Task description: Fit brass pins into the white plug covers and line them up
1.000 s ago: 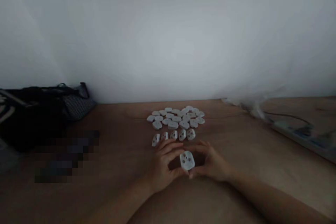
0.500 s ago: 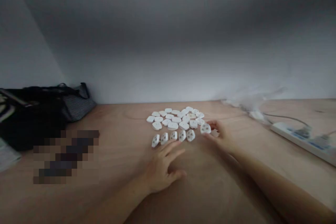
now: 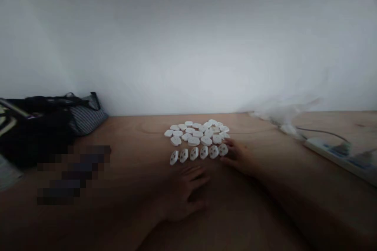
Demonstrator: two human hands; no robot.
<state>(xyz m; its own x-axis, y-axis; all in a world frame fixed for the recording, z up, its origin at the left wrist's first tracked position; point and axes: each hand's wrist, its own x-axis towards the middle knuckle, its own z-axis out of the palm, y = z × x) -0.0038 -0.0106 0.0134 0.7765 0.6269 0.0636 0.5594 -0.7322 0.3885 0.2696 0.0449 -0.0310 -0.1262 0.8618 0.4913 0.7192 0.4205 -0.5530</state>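
Several white plug-like pieces stand in a front row on the wooden table, their dotted faces toward me. At the row's right end is one white piece, with my right hand around its right side, thumb and fingers at its edge. My left hand rests below the row with fingers apart, holding nothing. Its fingertips are just short of a middle piece. Behind the row, a cluster of similar white pieces lies mostly flat. The hands are dim in shadow.
On the left are a black bag with a striped part and a pixelated dark item. At the right lie a white power strip with a cable and clear plastic wrapping. A pale wall stands behind.
My right hand has moved left and slightly down, bringing its white piece to the row's right end. The left hand has drawn back slightly from the row. The hands and table look darker.
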